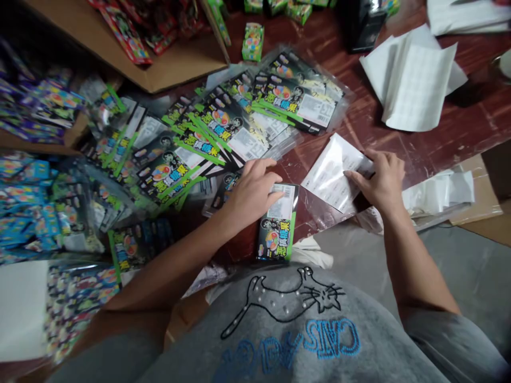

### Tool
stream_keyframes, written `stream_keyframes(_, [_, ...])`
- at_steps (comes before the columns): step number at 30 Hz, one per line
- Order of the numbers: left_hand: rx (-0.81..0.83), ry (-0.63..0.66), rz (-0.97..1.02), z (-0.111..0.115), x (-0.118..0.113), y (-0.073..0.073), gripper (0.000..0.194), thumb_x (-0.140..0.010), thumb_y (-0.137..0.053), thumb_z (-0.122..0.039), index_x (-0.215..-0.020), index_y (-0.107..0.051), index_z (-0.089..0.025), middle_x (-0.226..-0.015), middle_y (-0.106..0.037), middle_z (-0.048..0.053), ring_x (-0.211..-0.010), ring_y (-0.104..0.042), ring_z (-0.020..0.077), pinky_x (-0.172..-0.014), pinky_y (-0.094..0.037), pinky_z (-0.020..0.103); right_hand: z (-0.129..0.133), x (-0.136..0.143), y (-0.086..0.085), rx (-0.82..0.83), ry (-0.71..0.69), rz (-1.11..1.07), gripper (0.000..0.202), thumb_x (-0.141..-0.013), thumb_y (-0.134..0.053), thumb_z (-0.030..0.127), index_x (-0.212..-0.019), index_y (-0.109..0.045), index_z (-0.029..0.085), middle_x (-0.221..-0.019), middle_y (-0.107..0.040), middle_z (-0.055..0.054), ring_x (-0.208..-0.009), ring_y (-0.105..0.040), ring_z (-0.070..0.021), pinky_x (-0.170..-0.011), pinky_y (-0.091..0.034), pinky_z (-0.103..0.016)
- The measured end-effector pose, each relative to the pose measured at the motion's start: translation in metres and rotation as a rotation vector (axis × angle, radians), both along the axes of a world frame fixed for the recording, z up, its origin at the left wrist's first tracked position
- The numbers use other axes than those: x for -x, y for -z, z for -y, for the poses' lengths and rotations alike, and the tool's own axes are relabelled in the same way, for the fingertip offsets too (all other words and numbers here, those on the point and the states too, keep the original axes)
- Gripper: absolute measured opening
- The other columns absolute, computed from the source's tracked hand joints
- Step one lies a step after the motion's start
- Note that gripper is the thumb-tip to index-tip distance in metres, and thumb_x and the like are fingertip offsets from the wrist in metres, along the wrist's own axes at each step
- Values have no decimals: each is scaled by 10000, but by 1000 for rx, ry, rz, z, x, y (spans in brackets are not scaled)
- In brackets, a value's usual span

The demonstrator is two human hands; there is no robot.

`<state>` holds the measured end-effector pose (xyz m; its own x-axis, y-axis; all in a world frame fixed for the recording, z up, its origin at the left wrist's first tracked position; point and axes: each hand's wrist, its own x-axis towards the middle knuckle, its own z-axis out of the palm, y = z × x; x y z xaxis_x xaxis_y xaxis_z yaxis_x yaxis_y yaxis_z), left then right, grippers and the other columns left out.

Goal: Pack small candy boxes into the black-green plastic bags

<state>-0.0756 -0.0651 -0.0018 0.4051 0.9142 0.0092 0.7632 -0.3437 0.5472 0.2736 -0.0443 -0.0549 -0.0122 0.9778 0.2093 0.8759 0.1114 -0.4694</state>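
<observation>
My left hand [255, 187] has its fingers curled over the upper end of a black and green candy packet [274, 234], which lies at the table's near edge with its white barcode label partly covered. To the right, my right hand [381, 178] pinches a white sheet of labels [333, 173], its thumb on top along the sheet's right side. Faint printed rows show on the sheet. Just beyond my left hand, several more black and green candy packets [223, 122] in clear bags lie fanned out and overlapping.
A cardboard box [187, 69] with red packets stands at the far left. Purple packets [40, 106] and blue packets [27, 197] are piled at the left. Small green boxes [253, 41] and curled white label sheets [419, 80] lie across the dark red table [319, 32].
</observation>
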Motion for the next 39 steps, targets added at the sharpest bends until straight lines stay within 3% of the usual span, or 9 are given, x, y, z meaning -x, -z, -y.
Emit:
stream_keyframes(3, [-80, 48, 79, -31, -25, -9, 456, -869, -863, -330, -1279, -698, -218, -1614, -511, 156, -1516, -444, 430, -1273, -358, 663, -4, -3, 3, 97, -19, -218, 393, -889, -805, 499, -1162, -703, 235, -1117, -766, -112, -1024, -691, -331, -956, -560, -581])
stream_keyframes(6, [-37, 142, 238, -64, -62, -21, 644, -796, -927, -340, -1374, -655, -253, -1618, -506, 118, -1554, -403, 448, -1261, -367, 671, -1, 9, -15, 134, -86, -570, 400, -889, -824, 500, -1161, -653, 262, -1014, -759, -43, -874, -713, -237, -785, -599, -408])
stream_keyframes(10, [175, 159, 568, -85, -93, -22, 297, -887, -801, -261, -1166, -710, -216, -1181, -723, 63, -1174, -688, 306, -1038, -562, 486, 3, 11, -47, 122, -96, -727, 375, -839, -895, 496, -1056, -688, 271, -886, -735, 5, -763, -681, -187, -694, -572, -344])
stream_keyframes(13, [282, 118, 783, -85, -94, -11, 150, -898, -777, -266, -990, -681, -196, -960, -707, 25, -888, -690, 184, -842, -578, 333, 3, 4, -60, 131, -69, -810, 314, -830, -907, 492, -892, -713, 252, -854, -741, 9, -761, -677, -168, -706, -574, -329])
stream_keyframes(19, [273, 72, 1076, -80, -93, 3, 324, -873, -860, -362, -1134, -717, -233, -1097, -764, 30, -1013, -719, 162, -901, -578, 278, 1, 16, -61, 125, 3, -985, 318, -785, -948, 469, -908, -743, 260, -874, -737, 20, -770, -649, -135, -691, -566, -275])
stream_keyframes(26, [252, -164, 1172, -72, -105, 5, 347, -845, -896, -523, -994, -769, -236, -921, -759, -2, -824, -680, 122, -773, -553, 254, -3, 27, -44, 49, 35, -1042, 307, -777, -951, 462, -919, -760, 268, -880, -744, 25, -748, -647, -132, -679, -558, -273])
stream_keyframes(31, [447, -411, 1321, -68, -109, 15, 515, -811, -883, -650, -740, -623, -211, -667, -637, -39, -576, -567, 87, -567, -474, 239, -2, 31, -44, 13, 107, -963, 349, -841, -879, 565, -820, -773, 233, -733, -707, 22, -631, -581, -112, -584, -473, -255])
stream_keyframes(35, [487, -349, 1308, -66, -108, 18, 442, -705, -997, -508, -864, -717, -204, -780, -723, -25, -674, -650, 93, -647, -532, 225, -1, 27, -48, 66, 121, -942, 409, -807, -886, 616, -794, -770, 224, -715, -694, 22, -617, -564, -105, -570, -460, -249])
stream_keyframes(39, [461, -309, 1238, -64, -110, 22, 321, -729, -981, -337, -937, -779, -199, -839, -767, -12, -729, -680, 94, -682, -542, 213, 2, 21, -46, 111, 87, -955, 391, -784, -909, 590, -925, -780, 248, -842, -742, 7, -714, -623, -134, -640, -511, -270])
